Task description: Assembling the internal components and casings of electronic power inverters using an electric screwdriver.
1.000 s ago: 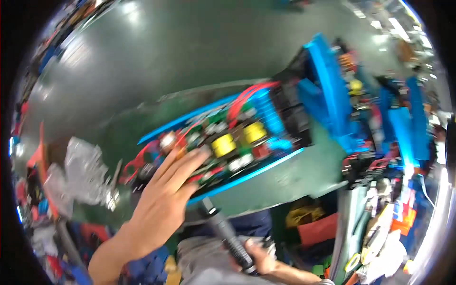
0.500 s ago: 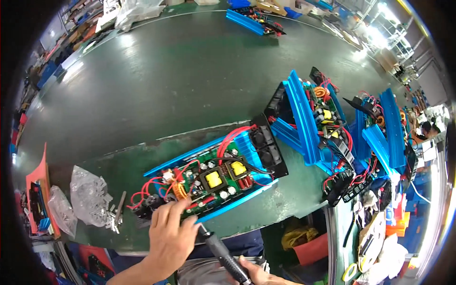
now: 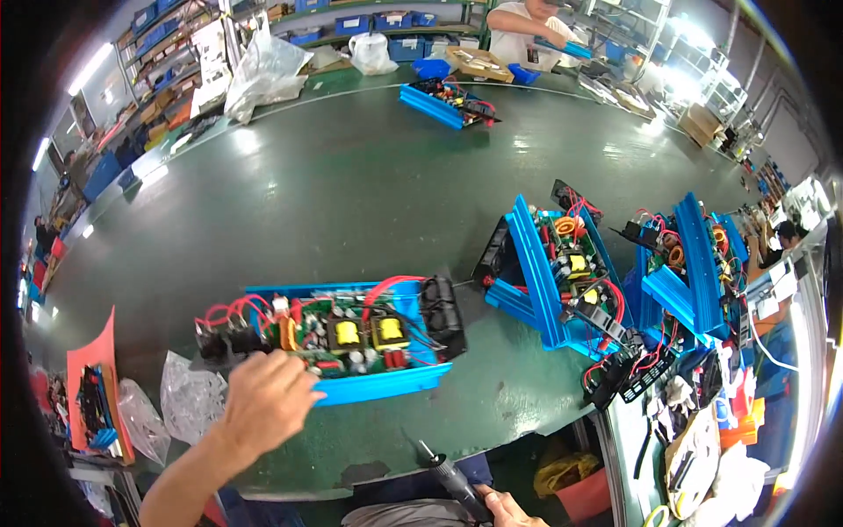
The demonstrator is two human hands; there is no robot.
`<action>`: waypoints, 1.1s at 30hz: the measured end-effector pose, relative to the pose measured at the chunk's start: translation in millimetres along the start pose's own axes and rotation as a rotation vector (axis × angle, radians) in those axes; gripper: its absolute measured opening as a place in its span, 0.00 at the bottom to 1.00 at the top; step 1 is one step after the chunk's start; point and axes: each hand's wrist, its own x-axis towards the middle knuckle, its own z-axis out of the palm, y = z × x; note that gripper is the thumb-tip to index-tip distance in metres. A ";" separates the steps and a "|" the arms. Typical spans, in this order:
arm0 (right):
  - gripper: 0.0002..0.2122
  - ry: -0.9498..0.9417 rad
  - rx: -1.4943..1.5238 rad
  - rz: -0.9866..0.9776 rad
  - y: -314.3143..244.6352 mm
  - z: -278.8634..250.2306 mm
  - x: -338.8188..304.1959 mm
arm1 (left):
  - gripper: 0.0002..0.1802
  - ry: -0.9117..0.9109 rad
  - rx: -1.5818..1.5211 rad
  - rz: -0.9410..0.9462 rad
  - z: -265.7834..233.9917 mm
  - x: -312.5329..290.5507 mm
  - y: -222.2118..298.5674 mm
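Note:
An opened power inverter (image 3: 378, 388) lies in front of me, a blue metal trough around a green circuit board with yellow-topped transformers and red wires. A black fan panel (image 3: 443, 316) stands at its right end. My left hand (image 3: 270, 400) is closed with bent fingers on the near left edge of this inverter; its fingertips are partly hidden. At the bottom, my right hand (image 3: 509, 509) grips a black electric screwdriver (image 3: 458, 486) low by the table's front edge. The screwdriver's tip points up and left, apart from the inverter.
More opened blue inverters (image 3: 537, 272) crowd the right side, and another inverter (image 3: 448, 104) lies far back. Clear plastic bags (image 3: 189, 395) and a red-sided bin (image 3: 92, 378) sit at left. Beyond the table, a person (image 3: 527, 35) handles a blue part.
The inverter has turned straighter and shifted left with my left hand on its edge. My right hand has drawn the screwdriver away from it. The view has tilted up, showing the person and shelves.

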 end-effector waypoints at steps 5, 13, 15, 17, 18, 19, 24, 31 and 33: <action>0.29 -0.012 0.030 -0.068 -23.0 -3.5 6.5 | 0.14 0.057 0.049 -0.082 16.7 16.6 -101.2; 0.24 0.100 -0.222 -0.234 -90.8 -36.7 6.6 | 0.19 0.288 0.226 -0.296 95.8 112.7 -199.8; 0.19 0.270 -0.348 -0.305 -111.9 -43.9 9.9 | 0.17 0.205 -0.230 -0.331 105.2 188.5 -118.3; 0.20 0.356 -0.433 -0.327 -103.6 -53.0 23.6 | 0.18 0.100 -0.558 -0.264 97.0 246.0 -35.1; 0.24 0.377 -0.449 -0.287 -112.1 -60.4 26.9 | 0.21 -0.024 -0.696 -0.301 98.1 268.5 -1.4; 0.23 0.431 -0.515 -0.322 -116.1 -65.9 30.1 | 0.27 -0.103 -0.703 -0.268 97.8 286.0 25.4; 0.23 0.592 -0.660 -0.359 -119.8 -81.3 60.3 | 0.38 -0.509 -1.069 -0.539 122.3 322.1 85.0; 0.23 0.711 -0.737 -0.391 -112.5 -87.2 63.9 | 0.30 -0.446 -1.121 -0.510 146.9 326.3 90.5; 0.23 0.702 -0.741 -0.409 -111.1 -86.8 65.2 | 0.28 -0.447 -1.194 -0.548 146.1 329.6 91.3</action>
